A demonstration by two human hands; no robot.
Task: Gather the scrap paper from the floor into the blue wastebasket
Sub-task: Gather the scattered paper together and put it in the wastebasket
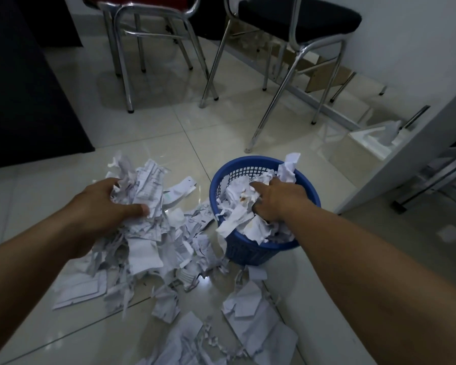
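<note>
A heap of torn white scrap paper (pixel 153 248) covers the tiled floor in the lower middle, with more sheets (pixel 258 320) toward the bottom. The blue mesh wastebasket (pixel 250 252) stands on the floor at centre right, filled with crumpled paper up to its rim. My left hand (pixel 106 201) grips a bunch of scrap paper at the top of the heap, thumb curled over it. My right hand (pixel 277 200) is inside the basket, its fingers down on the paper there; its fingertips are hidden among the scraps.
Two chrome-legged chairs stand behind, one with a red seat (pixel 145 3) and one with a black seat (pixel 300 17). A dark cabinet (pixel 24 88) fills the left side. A white desk panel (pixel 406 159) rises right of the basket. Cardboard lies under the far chair.
</note>
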